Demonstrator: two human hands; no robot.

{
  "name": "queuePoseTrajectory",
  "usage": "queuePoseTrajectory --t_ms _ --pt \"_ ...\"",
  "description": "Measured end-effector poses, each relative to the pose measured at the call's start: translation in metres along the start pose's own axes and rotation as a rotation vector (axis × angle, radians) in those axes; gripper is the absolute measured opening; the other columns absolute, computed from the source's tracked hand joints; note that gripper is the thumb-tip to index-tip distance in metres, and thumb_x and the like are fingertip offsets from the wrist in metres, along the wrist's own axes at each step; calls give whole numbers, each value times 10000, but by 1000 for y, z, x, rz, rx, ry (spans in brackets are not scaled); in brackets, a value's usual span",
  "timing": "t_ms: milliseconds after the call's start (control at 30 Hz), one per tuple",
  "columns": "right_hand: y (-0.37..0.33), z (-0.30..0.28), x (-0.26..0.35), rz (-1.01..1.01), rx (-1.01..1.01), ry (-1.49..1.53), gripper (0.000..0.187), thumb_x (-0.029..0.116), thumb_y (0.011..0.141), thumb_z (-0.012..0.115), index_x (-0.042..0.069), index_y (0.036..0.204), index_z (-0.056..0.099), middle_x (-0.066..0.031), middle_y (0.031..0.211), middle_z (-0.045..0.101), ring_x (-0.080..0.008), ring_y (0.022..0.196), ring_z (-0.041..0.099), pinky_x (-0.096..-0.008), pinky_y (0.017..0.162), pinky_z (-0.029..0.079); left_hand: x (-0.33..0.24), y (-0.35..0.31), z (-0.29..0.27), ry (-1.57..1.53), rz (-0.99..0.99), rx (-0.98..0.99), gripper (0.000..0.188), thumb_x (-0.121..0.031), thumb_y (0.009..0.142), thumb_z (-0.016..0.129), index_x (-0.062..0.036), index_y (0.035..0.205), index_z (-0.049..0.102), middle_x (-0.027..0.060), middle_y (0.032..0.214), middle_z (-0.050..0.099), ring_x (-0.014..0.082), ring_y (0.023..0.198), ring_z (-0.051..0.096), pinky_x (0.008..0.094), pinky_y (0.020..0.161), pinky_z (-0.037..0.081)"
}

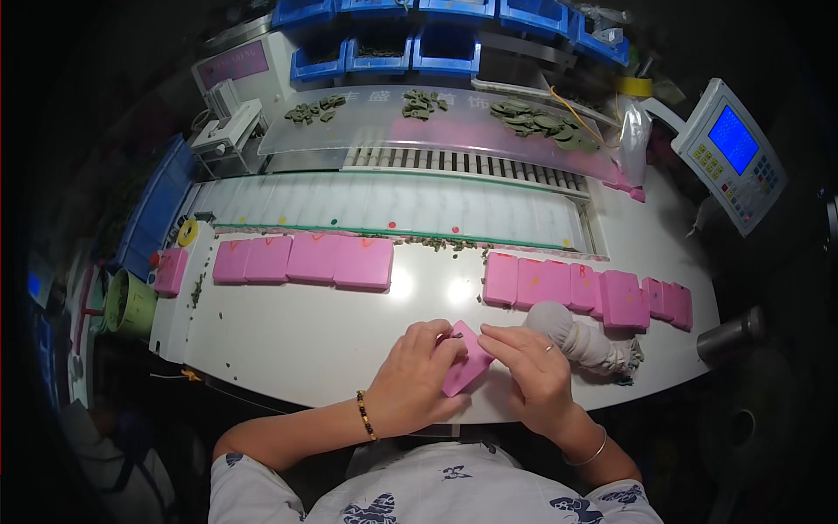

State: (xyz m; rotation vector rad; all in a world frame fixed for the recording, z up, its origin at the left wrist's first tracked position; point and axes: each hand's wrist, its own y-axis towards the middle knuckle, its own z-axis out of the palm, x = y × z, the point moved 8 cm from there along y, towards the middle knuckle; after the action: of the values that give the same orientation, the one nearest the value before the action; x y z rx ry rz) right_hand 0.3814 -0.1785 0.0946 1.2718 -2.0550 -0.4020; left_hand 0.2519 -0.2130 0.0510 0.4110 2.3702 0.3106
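Smooth block [472, 365] (matt); glossy tabletop [288, 341]

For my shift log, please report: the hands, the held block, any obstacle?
Left hand holding pink block. Right hand close by, contact unclear. Pale cloth bundle just beyond right hand, clear of block.

Block [467, 361], lower centre, is showing pink; bins [447, 64], top, are showing blue; flat pieces [546, 127], upper right, are showing dull green; shirt [432, 493], bottom, is displaying dark-blue motifs on white.
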Motion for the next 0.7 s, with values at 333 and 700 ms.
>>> queuePoseTrajectory --t_ms 333,700 --pt "-6 12 15 -123 32 -101 365 76 754 617 -11 1101 688 -123 1134 673 -271 1018 636 -383 836 531 49 20 -24 -408 -308 -77 287 -139 870 681 15 1041 509 136 905 625 254 733 658 347 696 527" --pt "-24 34 14 -94 186 16 312 51 708 635 40 1010 713 -80 1010 690 -249 908 658 -387 807 537 52 24 -28 374 95 -71 492 -250 825 746 -22 1229 582 141 1167 548 323 1137 516 460 982 399"
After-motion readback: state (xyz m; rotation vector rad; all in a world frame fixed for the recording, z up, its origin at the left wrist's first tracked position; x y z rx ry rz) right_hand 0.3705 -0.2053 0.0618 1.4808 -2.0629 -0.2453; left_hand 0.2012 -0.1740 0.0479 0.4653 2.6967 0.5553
